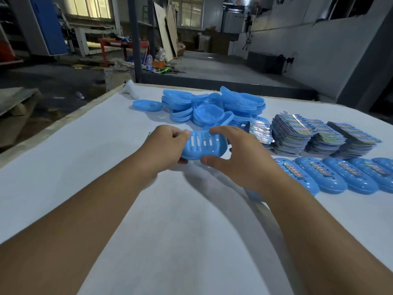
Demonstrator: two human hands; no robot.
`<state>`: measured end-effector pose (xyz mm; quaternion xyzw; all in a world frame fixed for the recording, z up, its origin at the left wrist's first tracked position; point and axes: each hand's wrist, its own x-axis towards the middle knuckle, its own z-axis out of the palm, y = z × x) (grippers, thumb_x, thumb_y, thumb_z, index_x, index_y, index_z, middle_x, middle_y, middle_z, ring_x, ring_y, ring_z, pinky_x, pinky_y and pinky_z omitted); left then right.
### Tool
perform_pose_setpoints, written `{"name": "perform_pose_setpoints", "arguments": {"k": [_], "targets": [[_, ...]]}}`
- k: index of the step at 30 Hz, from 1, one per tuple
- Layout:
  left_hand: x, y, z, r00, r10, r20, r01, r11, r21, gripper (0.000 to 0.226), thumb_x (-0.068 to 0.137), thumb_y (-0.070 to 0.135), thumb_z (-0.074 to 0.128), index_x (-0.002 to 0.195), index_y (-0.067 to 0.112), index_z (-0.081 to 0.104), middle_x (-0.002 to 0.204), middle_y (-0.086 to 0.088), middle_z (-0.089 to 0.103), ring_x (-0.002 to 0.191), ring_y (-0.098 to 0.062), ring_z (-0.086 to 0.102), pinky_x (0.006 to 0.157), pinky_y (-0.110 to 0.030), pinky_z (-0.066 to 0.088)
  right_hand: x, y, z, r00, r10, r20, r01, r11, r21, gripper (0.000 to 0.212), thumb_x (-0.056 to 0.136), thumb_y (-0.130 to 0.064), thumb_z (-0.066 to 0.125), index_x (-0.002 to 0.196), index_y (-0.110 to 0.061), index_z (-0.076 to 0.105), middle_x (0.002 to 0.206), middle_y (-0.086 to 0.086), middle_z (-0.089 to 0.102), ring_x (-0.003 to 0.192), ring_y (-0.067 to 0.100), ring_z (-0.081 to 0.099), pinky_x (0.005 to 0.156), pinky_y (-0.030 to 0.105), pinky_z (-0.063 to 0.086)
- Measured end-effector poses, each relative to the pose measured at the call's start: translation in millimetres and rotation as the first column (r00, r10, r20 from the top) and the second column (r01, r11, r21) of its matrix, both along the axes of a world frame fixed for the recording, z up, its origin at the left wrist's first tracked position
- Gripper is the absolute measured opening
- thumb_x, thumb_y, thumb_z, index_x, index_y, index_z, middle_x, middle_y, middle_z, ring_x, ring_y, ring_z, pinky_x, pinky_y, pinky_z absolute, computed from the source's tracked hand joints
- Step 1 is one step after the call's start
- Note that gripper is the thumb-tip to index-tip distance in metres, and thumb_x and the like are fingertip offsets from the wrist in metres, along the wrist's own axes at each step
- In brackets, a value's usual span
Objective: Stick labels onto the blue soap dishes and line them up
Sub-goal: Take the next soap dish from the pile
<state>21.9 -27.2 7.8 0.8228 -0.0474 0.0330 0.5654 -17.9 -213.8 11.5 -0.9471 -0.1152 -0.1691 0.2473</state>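
Observation:
Both hands hold one blue slotted soap dish [202,145] above the white table. My left hand [163,145] grips its left end with curled fingers. My right hand [238,154] grips its right end, fingers over the top edge and thumb under the near edge. A heap of unlabelled blue soap dishes [212,107] lies behind. Stacks of colourful labels [308,135] sit to the right. A row of labelled dishes [340,175] lies side by side at the right, partly hidden by my right forearm.
The white table [106,167] has its left edge running diagonally and its far edge behind the heap. A single blue dish [147,105] lies apart at the heap's left. A white object [131,89] sits at the far corner. A workshop floor lies beyond.

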Motion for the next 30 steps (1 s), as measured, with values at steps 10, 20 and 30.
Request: {"name": "perform_pose_setpoints", "arguments": {"k": [10, 20, 30], "targets": [[-4, 16, -11, 0.961, -0.262, 0.087, 0.181, 0.834, 0.521, 0.065, 0.072, 0.054, 0.073, 0.131, 0.053, 0.047, 0.120, 0.024, 0.059, 0.097, 0.004, 0.058, 0.081, -0.020, 0.048, -2, -2, -3, 0.985, -0.116, -0.126, 0.104, 0.990, -0.099, 0.066, 0.075, -0.062, 0.076, 0.132, -0.033, 0.059, 0.117, -0.009, 0.066, 0.106, 0.014, 0.060, 0.082, 0.030, 0.047], [-8, 18, -7, 0.968, -0.249, 0.028, 0.163, 0.713, 0.681, 0.068, 0.081, 0.055, 0.069, 0.141, 0.052, 0.035, 0.131, 0.004, 0.051, 0.108, -0.014, 0.053, 0.089, -0.028, 0.043, -1, -1, -4, 0.977, -0.098, -0.187, 0.067, 0.984, -0.168, 0.060, 0.080, -0.061, 0.072, 0.133, -0.037, 0.059, 0.118, -0.010, 0.067, 0.103, 0.015, 0.063, 0.088, 0.035, 0.053], [4, 36, 5, 0.972, 0.168, 0.165, -0.231, 0.817, 0.528, 0.027, 0.091, 0.039, 0.063, 0.117, 0.032, 0.064, 0.111, 0.008, 0.065, 0.081, -0.007, 0.058, 0.062, -0.023, 0.040, 3, -4, -5, 0.992, -0.078, -0.098, 0.072, 0.995, -0.064, 0.052, 0.087, -0.060, 0.066, 0.132, -0.035, 0.060, 0.136, -0.009, 0.057, 0.118, 0.014, 0.056, 0.087, 0.030, 0.040]]}}
